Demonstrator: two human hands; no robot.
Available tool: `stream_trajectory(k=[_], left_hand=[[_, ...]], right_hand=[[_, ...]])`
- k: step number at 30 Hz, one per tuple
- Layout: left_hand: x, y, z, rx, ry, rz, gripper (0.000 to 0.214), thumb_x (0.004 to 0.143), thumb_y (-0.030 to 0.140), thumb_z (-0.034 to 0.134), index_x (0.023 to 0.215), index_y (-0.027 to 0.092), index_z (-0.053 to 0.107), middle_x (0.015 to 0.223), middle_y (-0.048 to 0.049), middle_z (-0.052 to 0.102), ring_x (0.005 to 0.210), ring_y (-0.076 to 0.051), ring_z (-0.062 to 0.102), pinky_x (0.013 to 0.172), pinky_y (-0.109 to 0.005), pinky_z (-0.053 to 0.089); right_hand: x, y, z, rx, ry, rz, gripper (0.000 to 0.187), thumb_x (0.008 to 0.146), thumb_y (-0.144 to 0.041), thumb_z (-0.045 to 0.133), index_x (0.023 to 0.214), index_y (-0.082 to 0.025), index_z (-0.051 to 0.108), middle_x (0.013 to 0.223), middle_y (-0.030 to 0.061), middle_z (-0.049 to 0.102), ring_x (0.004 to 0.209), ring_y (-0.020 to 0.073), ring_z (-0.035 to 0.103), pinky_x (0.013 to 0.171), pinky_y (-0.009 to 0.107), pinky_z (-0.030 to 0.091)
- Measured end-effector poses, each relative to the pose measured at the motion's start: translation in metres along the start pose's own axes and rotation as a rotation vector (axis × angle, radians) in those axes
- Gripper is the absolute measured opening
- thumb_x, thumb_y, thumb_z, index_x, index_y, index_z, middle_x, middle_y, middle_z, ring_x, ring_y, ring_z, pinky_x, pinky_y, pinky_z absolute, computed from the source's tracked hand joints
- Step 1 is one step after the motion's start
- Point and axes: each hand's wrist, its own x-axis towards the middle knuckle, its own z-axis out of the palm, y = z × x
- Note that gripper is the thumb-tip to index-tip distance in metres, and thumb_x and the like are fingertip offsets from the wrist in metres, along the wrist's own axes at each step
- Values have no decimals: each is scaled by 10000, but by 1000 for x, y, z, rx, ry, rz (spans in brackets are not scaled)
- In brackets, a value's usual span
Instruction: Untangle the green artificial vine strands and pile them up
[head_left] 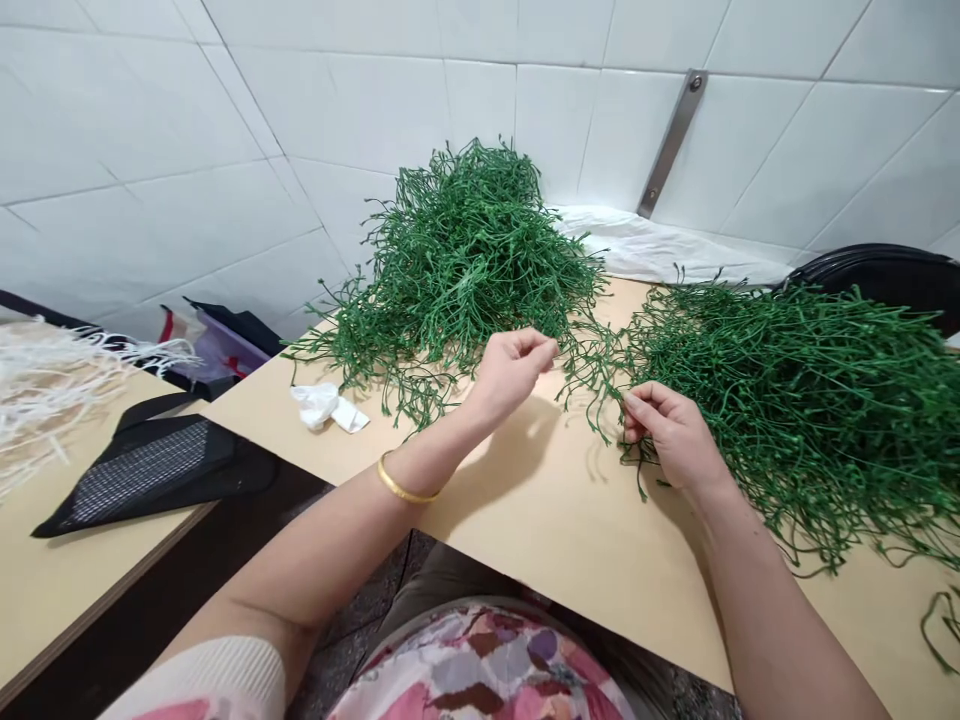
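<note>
My left hand (510, 375), with a gold bangle on its wrist, is raised over the table in front of a tall heap of thin green cords (480, 250) with small knotted-looking tips. Its thumb and fingers are pinched together; what they hold, if anything, does not show. Lower and to the right, my right hand (671, 430) has thumb and fingertips closed on a green cord (641, 470) at the edge of a second, wider heap of green cords (825, 400). Loose cords (600, 360) link the two heaps.
A crumpled white tissue (326, 407) lies left on the tan table (495, 500). Across a gap, another table holds white strands (67, 380) and a black mesh bag (150, 465). White cloth (660, 245) and a black round-edged object (877, 275) are by the tiled wall.
</note>
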Motion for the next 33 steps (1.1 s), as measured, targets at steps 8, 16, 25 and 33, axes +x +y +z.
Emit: stream_trajectory(k=[8, 16, 25, 33], left_hand=[[-36, -11, 28, -420, -227, -506, 193, 755, 256, 572, 668, 93, 632, 713, -77, 644, 590, -109, 583, 632, -261, 446], [-15, -24, 36, -562, -229, -650, 74, 673, 41, 592, 670, 114, 581, 620, -55, 599, 552, -97, 556, 560, -229, 447], [-9, -20, 50, -394, -219, -413, 129, 580, 2, 595, 595, 121, 546, 473, 24, 510, 418, -50, 446, 463, -206, 351], [-2, -22, 47, -346, -369, -253, 104, 594, 39, 544, 607, 117, 611, 563, -6, 580, 502, -59, 488, 530, -211, 372]], right_hand=[[-2, -1, 0, -106, -103, -113, 250, 707, -406, 598, 645, -177, 519, 580, -34, 478, 558, 81, 432, 534, 211, 357], [-1, 0, -4, -330, -188, -135, 214, 732, -362, 541, 644, -167, 525, 582, -31, 454, 546, 89, 373, 522, 229, 292], [1, -1, 2, -241, -43, -189, 218, 793, -323, 449, 828, -171, 600, 715, 12, 560, 665, 126, 490, 626, 255, 406], [1, -2, 3, -219, 18, -147, 264, 775, -313, 488, 961, -181, 620, 759, 26, 598, 697, 143, 558, 624, 274, 449]])
